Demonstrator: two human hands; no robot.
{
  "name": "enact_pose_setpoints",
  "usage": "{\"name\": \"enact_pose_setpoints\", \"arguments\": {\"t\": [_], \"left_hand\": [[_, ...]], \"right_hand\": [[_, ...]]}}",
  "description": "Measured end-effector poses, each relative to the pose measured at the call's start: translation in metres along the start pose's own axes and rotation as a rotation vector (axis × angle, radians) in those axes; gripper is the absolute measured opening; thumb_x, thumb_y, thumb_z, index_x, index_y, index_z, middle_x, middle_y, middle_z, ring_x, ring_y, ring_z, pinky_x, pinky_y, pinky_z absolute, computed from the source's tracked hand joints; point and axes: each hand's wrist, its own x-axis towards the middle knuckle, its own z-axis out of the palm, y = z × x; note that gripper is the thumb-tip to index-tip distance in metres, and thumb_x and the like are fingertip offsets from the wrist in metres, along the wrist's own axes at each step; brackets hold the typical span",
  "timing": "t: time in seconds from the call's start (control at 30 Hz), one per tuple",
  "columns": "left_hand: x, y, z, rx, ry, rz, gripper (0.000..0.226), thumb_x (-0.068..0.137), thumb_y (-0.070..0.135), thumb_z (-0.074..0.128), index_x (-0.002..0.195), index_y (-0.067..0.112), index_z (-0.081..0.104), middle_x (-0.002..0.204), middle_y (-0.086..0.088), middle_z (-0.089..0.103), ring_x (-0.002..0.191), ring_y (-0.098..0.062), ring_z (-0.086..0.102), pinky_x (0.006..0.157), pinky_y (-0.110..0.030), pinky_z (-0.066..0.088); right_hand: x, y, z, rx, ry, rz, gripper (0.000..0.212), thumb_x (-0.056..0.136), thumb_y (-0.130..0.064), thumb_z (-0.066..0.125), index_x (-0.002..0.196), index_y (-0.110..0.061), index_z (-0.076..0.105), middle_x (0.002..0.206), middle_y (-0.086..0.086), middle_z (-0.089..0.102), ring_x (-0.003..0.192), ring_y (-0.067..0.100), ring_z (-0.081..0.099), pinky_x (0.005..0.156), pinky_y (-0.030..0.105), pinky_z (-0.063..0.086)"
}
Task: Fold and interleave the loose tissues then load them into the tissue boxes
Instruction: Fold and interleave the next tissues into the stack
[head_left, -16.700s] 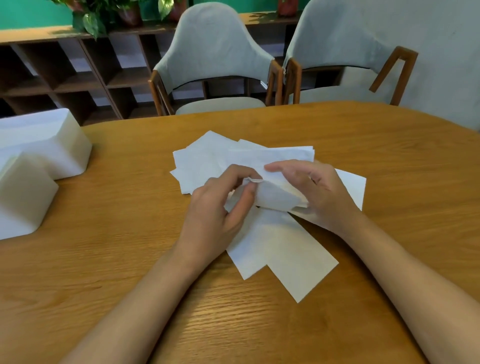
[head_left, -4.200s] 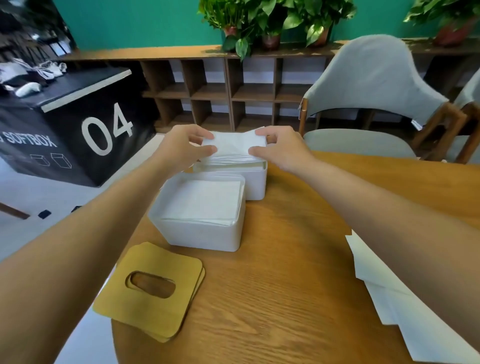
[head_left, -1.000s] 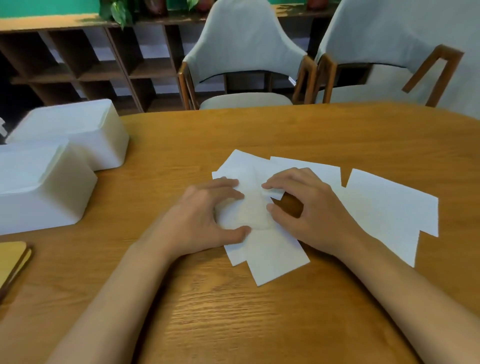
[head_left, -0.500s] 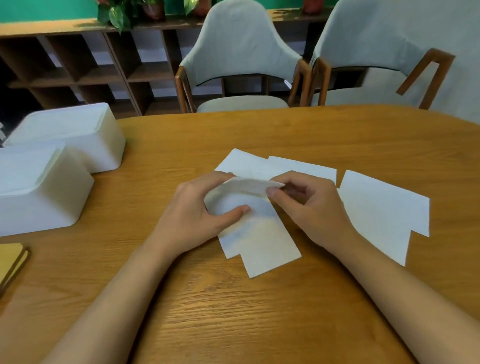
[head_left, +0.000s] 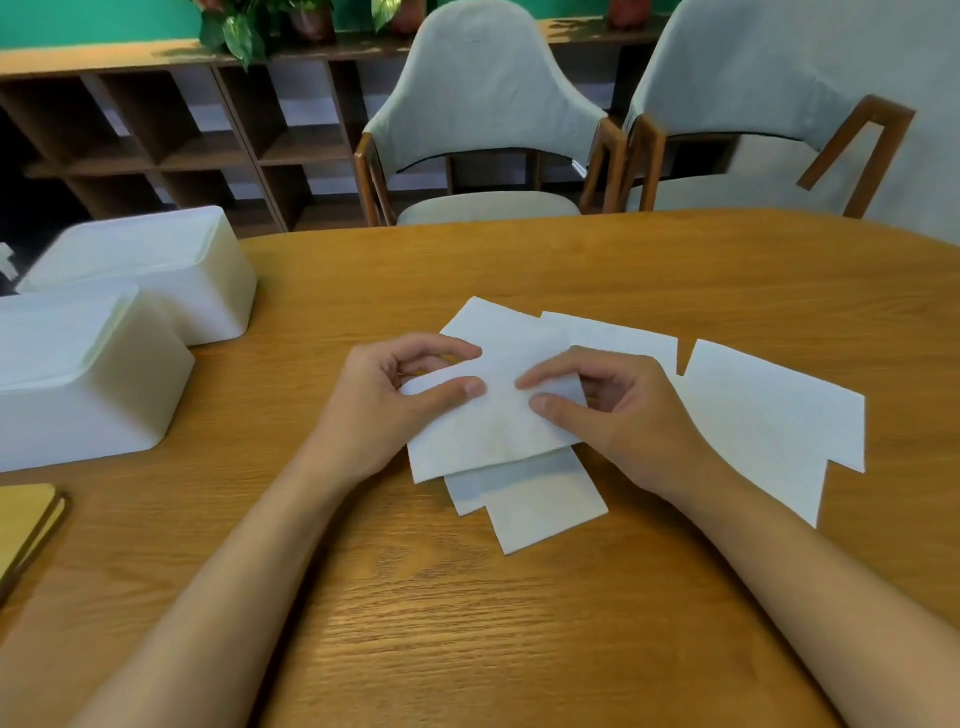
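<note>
You are working on a white folded tissue (head_left: 493, 431), which is lying flat on the wooden table (head_left: 467, 623) well to the right of the front tissue box (head_left: 78, 384). It is showing a faint crease down its middle and is overlapping more white tissues (head_left: 540, 499) that are poking out from under its near edge. Your left hand (head_left: 395, 400) is gripping the tissue's left end, thumb pressing on top and fingers curling over the far edge. Your right hand (head_left: 613, 410) is pinching its right part between thumb and forefinger, the other fingers curling loosely. Farther right of the front box, another spread of loose tissues (head_left: 769, 415) is lying flat. The second tissue box (head_left: 156, 270) is sitting just behind the front one, both lidless.
</note>
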Motion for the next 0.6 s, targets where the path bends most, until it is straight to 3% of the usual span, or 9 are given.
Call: {"name": "enact_pose_setpoints", "arguments": {"t": [0.1,0.17,0.27,0.33,0.47,0.53,0.6], "left_hand": [[0.002,-0.001,0.001,-0.025,0.038,0.030,0.033,0.085,0.009,0.083,0.116,0.016,0.074,0.092,-0.009,0.078,0.082,-0.013,0.074,0.071,-0.022,0.056],[0.002,0.000,0.002,-0.097,0.061,0.046,0.038,0.085,0.003,0.082,0.121,0.013,0.072,0.094,-0.014,0.077,0.083,-0.016,0.076,0.072,-0.024,0.059],[-0.001,0.000,0.010,-0.087,0.092,0.082,0.042,0.085,0.002,0.082,0.124,0.013,0.069,0.089,-0.006,0.076,0.080,-0.017,0.073,0.072,-0.029,0.059],[-0.003,-0.003,0.015,0.053,0.103,0.144,0.041,0.090,0.004,0.079,0.125,0.019,0.064,0.094,-0.002,0.074,0.085,-0.022,0.070,0.074,-0.037,0.056],[-0.008,-0.003,0.012,0.330,0.008,0.190,0.040,0.084,0.001,0.063,0.116,0.023,0.051,0.114,0.006,0.067,0.113,-0.013,0.067,0.093,-0.033,0.055],[-0.009,-0.002,0.012,0.474,-0.114,0.223,0.031,0.077,0.007,0.057,0.104,0.023,0.059,0.111,0.008,0.067,0.104,-0.014,0.068,0.091,-0.036,0.054],[-0.011,-0.003,0.012,0.595,-0.232,0.222,0.027,0.072,0.012,0.055,0.093,0.026,0.066,0.115,0.015,0.066,0.097,-0.013,0.065,0.084,-0.027,0.049]], "right_hand": [[0.002,0.000,-0.003,-0.083,0.074,-0.008,0.022,0.092,-0.007,0.070,0.102,-0.026,0.077,0.106,-0.028,0.069,0.108,-0.007,0.059,0.080,0.010,0.049],[0.002,-0.002,-0.007,-0.054,0.035,-0.001,0.028,0.093,-0.005,0.069,0.107,-0.028,0.075,0.110,-0.034,0.066,0.110,-0.010,0.057,0.082,0.010,0.049],[0.002,-0.002,-0.006,-0.119,-0.026,0.026,0.028,0.094,-0.013,0.069,0.107,-0.038,0.075,0.109,-0.044,0.061,0.108,-0.017,0.051,0.084,0.003,0.042],[0.003,0.001,-0.006,-0.221,0.045,0.018,0.029,0.095,-0.016,0.068,0.103,-0.043,0.074,0.105,-0.048,0.060,0.110,-0.021,0.049,0.085,-0.004,0.034],[0.009,0.009,-0.012,-0.309,0.260,0.024,0.033,0.097,-0.013,0.062,0.106,-0.043,0.072,0.102,-0.045,0.061,0.107,-0.025,0.049,0.086,-0.008,0.030],[0.010,0.012,-0.014,-0.338,0.312,0.027,0.032,0.096,-0.012,0.061,0.108,-0.039,0.073,0.106,-0.042,0.059,0.105,-0.028,0.047,0.084,-0.009,0.028],[0.010,0.013,-0.014,-0.368,0.337,0.027,0.032,0.096,-0.012,0.061,0.108,-0.039,0.072,0.106,-0.042,0.056,0.104,-0.031,0.044,0.083,-0.010,0.027]]}}
